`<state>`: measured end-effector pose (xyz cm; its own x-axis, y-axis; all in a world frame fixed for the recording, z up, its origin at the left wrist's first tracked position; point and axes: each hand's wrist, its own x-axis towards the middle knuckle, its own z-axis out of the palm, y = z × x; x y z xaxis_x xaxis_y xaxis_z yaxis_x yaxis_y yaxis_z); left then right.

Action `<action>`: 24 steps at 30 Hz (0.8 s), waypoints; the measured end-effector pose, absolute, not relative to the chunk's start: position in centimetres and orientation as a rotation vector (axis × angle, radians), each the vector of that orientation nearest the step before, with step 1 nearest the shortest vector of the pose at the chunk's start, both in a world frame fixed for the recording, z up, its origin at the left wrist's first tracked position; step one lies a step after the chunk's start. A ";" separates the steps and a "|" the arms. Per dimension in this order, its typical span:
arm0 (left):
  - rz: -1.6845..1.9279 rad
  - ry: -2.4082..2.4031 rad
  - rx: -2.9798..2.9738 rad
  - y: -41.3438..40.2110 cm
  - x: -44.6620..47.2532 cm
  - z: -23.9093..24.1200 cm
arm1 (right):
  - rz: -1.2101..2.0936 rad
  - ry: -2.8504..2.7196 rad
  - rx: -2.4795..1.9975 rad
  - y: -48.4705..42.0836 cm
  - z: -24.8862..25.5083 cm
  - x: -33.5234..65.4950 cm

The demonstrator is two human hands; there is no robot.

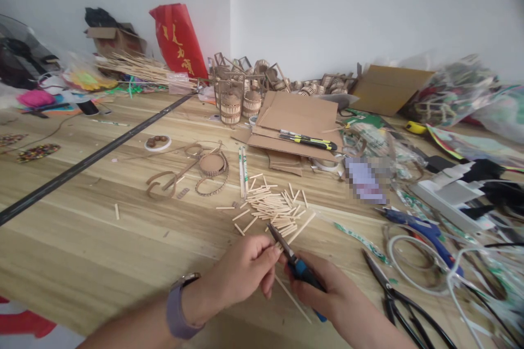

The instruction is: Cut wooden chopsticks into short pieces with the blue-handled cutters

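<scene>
My left hand (241,267), with a watch on a purple strap (180,305) at its wrist, pinches thin wooden sticks (279,247) between thumb and fingers. My right hand (331,286) is wrapped round the blue-and-black handles of hand snips (302,271). Their dark jaws lie right at the left fingertips, over the sticks. A longer thin stick (293,299) runs below, between the hands. Just beyond the fingers is a loose pile of short cut sticks (270,204). How far the jaws are apart I cannot tell.
Large black scissors (388,289), a blue glue gun (417,226) and tape rolls lie to the right. Cardboard (297,120) with a utility knife (309,142) is ahead. Small stick-built buckets (230,108) stand behind. A dark bar (98,158) crosses the table on the left.
</scene>
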<state>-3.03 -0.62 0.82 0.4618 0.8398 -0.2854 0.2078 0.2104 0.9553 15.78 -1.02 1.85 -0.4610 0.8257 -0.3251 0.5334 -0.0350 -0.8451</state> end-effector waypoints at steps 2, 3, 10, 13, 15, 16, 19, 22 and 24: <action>0.566 1.056 1.340 -0.7 -3.0 0.9 | 1.449 -1.980 -1.472 -1.1 1.7 15.7; 0.567 1.060 1.347 -0.7 -3.0 0.8 | 1.433 -1.987 -1.477 -1.1 1.7 15.7; 0.745 1.068 1.356 -0.1 -3.6 1.0 | 1.490 -1.990 -1.409 -0.5 1.8 17.7; 0.808 1.143 1.353 0.3 -3.9 1.0 | 1.233 -2.006 -1.468 0.0 1.5 19.0; 0.733 1.175 1.392 0.3 -3.9 0.8 | 0.893 -1.988 -1.524 0.2 1.3 19.3; 0.678 1.180 1.426 0.2 -3.8 0.8 | 0.740 -1.983 -1.521 0.2 1.2 19.3; 0.553 1.183 1.570 -0.4 -3.3 0.6 | 0.520 -2.035 -1.413 -0.1 0.8 18.7; 0.500 1.220 1.768 -0.9 -2.7 0.5 | 0.498 -2.094 -1.339 -0.4 0.1 17.7; 0.458 1.263 1.893 -1.2 -2.5 0.3 | 0.437 -2.102 -1.354 -0.4 -0.5 17.3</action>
<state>-2.47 -1.20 0.30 0.4368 0.8905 -0.1274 0.6022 -0.1843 0.7768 17.26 -0.42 -0.54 -0.3049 0.9030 0.3026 0.7077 0.4275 -0.5625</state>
